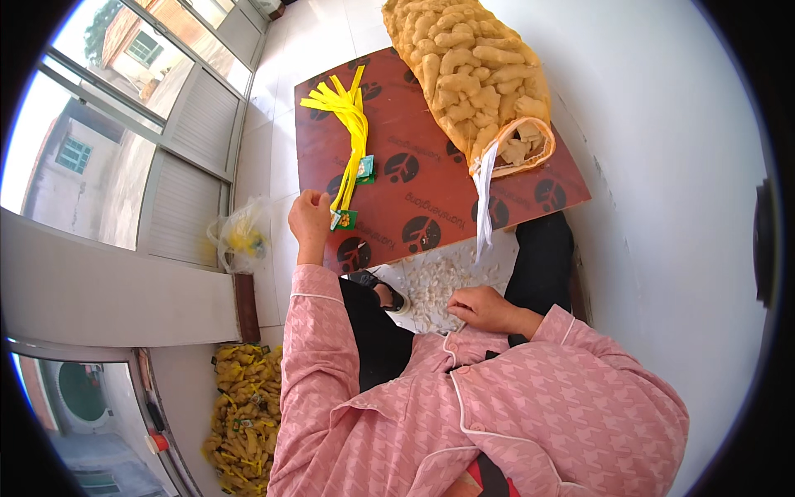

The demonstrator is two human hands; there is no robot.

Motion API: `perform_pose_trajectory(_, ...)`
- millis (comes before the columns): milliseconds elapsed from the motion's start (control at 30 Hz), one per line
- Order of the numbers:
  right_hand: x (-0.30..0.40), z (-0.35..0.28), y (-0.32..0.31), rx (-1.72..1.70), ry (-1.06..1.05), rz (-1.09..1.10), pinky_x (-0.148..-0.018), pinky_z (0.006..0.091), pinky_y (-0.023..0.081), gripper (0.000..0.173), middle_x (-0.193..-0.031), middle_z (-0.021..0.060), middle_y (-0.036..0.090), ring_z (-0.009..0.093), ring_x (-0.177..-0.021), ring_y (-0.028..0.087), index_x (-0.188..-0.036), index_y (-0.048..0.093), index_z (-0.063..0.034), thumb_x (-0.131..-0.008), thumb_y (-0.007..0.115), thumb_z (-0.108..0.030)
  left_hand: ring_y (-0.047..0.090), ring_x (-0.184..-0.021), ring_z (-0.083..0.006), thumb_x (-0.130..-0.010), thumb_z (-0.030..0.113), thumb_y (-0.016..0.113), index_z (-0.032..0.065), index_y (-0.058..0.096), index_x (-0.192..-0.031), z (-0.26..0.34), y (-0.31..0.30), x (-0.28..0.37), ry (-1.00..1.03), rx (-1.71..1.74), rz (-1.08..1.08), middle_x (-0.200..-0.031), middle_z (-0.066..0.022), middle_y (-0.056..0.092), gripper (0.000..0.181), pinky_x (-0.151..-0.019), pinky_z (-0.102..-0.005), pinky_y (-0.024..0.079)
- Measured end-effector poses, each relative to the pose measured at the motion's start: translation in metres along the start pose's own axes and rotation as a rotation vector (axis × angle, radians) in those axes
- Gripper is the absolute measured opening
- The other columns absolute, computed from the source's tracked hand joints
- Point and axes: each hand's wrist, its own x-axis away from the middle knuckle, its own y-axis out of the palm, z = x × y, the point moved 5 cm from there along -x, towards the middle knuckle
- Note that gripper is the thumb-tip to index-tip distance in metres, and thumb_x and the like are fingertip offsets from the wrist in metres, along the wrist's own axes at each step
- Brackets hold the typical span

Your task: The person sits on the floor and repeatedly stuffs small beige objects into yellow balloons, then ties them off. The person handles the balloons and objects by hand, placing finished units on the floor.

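On the left of a reddish-brown board table [385, 186] lies a bundle of yellow mesh strips [354, 133] with green and white tags [365, 169]. My left hand [310, 217], fingers curled, is at the table's left edge beside the lower end of the bundle; whether it grips a tag or strip is not clear. My right hand [484, 309] is loosely closed near my lap, below the table's front edge, with nothing seen in it. A large orange mesh sack of ginger [478, 68] lies at the back right, its mouth towards me and a white tie [486, 199] hanging over the edge.
Dry peelings [435, 286] litter the tiled floor between my feet. A clear plastic bag with yellow contents [245, 236] stands left of the table. Bagged ginger with yellow strips [245, 416] is heaped at the lower left. A white wall [652, 186] rises close on the right.
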Motion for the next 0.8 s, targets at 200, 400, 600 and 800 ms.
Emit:
perform_pose_trajectory(200, -0.063, -0.048, -0.019, 0.105, -0.213, 0.119, -0.066, 0.0415, 0.047, 0.015, -0.082, 0.0098, 0.06, 0.031, -0.077, 0.061, -0.088, 0.057, -0.008, -0.088, 0.058, -0.023, 0.063, -0.068, -0.0237, -0.083, 0.016, 0.064, 0.0034, 0.066, -0.081, -0.022, 0.004, 0.0, -0.017, 0.245, 0.025, -0.073, -0.0104, 0.065, 0.013, -0.065, -0.0345, 0.049)
perform_pose_trajectory(400, -0.182, -0.072, -0.02, 0.456, -0.212, 0.332, -0.062, 0.0418, 0.05, 0.024, -0.082, 0.0113, 0.06, 0.031, -0.074, 0.063, -0.087, 0.058, -0.005, -0.082, 0.066, -0.027, 0.062, -0.064, -0.017, -0.084, 0.013, 0.063, 0.0013, 0.066, -0.086, -0.028, 0.001, 0.042, -0.021, 0.33, 0.136, -0.071, -0.0096, 0.066, 0.012, -0.062, -0.0308, 0.048)
perform_pose_trajectory(600, -0.262, -0.06, -0.004, 0.563, 0.117, 0.337, -0.063, 0.0416, 0.052, 0.035, -0.081, 0.0142, 0.067, 0.03, -0.076, 0.067, -0.085, 0.066, -0.0027, -0.075, 0.07, -0.036, 0.062, -0.07, -0.023, -0.09, 0.009, 0.059, 0.0007, 0.062, -0.087, -0.014, 0.001, 0.064, 0.055, 0.508, 0.174, -0.079, -0.013, 0.063, 0.009, -0.065, -0.0312, 0.048)
perform_pose_trajectory(800, -0.273, -0.044, -0.001, 0.485, 0.286, 0.313, -0.065, 0.0471, 0.051, 0.021, -0.083, 0.0173, 0.068, 0.034, -0.078, 0.067, -0.076, 0.069, -0.003, -0.075, 0.064, -0.024, 0.058, -0.07, -0.0184, -0.092, 0.014, 0.057, 0.0001, 0.062, -0.09, -0.008, 0.002, 0.06, 0.139, 0.451, 0.066, -0.078, -0.0126, 0.062, 0.015, -0.066, -0.0299, 0.046)
